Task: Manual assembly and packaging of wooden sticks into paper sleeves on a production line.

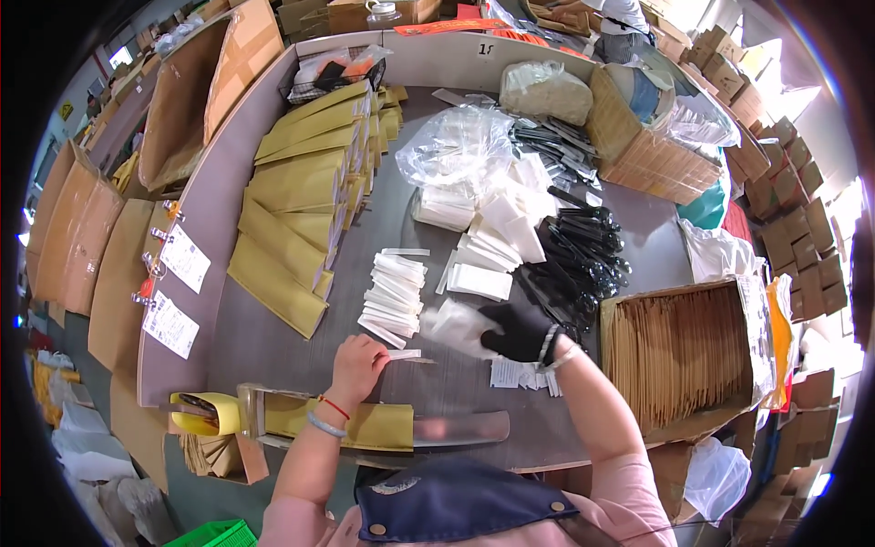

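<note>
My left hand [359, 366], bare with a red cord and a pale bangle at the wrist, pinches the end of a slim white folded paper [405, 355] low over the table. Just beyond it lies a column of similar folded white papers [394, 296]. On my right hand [521, 334] is a black glove; its fingers close round a white packet [458, 328], smeared by motion. White packets [480, 282] are heaped farther back, beside black-handled utensils in clear wrap [583, 251]. Small printed slips [524, 375] lie under my right wrist.
Yellow-brown padded envelopes [290, 196] fan out at the left. A carton [676, 356] packed with brown envelopes stands at the right. Along the front edge sits an open narrow box with a yellow envelope [378, 427]. Low grey walls [214, 191] border the table. Another person works at the far back.
</note>
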A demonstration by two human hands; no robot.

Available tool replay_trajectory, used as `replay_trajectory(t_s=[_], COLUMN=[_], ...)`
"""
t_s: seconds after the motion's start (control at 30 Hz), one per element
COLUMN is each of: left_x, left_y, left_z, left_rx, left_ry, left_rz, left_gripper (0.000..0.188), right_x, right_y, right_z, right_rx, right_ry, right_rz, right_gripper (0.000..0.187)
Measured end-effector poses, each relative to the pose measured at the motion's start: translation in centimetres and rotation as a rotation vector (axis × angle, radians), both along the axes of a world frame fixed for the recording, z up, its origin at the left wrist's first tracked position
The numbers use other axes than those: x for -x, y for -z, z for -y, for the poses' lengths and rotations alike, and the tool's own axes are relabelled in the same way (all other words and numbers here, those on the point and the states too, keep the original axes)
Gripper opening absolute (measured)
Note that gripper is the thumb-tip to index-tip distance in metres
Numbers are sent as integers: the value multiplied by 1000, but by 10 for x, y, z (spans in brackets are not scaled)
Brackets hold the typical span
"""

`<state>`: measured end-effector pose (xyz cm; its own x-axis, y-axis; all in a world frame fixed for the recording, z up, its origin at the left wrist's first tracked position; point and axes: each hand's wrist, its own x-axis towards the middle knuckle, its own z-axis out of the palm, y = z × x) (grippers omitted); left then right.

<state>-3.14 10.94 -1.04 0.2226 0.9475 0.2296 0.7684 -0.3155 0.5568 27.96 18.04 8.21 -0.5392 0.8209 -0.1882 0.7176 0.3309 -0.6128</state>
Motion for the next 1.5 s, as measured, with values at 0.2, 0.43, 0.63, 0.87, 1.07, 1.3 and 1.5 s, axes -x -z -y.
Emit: replay_trajectory(t_s=[0.2, 0.43, 0.63, 0.87, 1.07, 1.3, 1.5], left_x=[2, -44, -45, -64, -63, -80, -126], left_y=[-21, -57, -40, -30, -34, -54, -51], left_z=[13, 33, 35, 23, 30, 70, 52], left_rx=[42, -14, 63, 94, 233, 205, 126], left_ry=[-23, 211, 238, 316, 307, 421, 380], left_rz=[-7, 218, 192, -97, -13, -100, 103], left_gripper=[12, 13, 14, 24, 20, 24, 39], right_x=[-10, -143, -276, -260, -253, -290, -151], right_y=[18, 37, 91, 84, 88, 124, 43], right_z=[26, 113, 200, 183, 175, 188, 90], right_rx=[-316, -190, -680, -213, -154, -553, -616], right_ry=[254, 1041, 1138, 1073, 1107, 1480, 926], right_rz=[-186, -372, 505, 685, 719, 59, 33], right_gripper=[40, 28, 33, 22, 17, 33, 20])
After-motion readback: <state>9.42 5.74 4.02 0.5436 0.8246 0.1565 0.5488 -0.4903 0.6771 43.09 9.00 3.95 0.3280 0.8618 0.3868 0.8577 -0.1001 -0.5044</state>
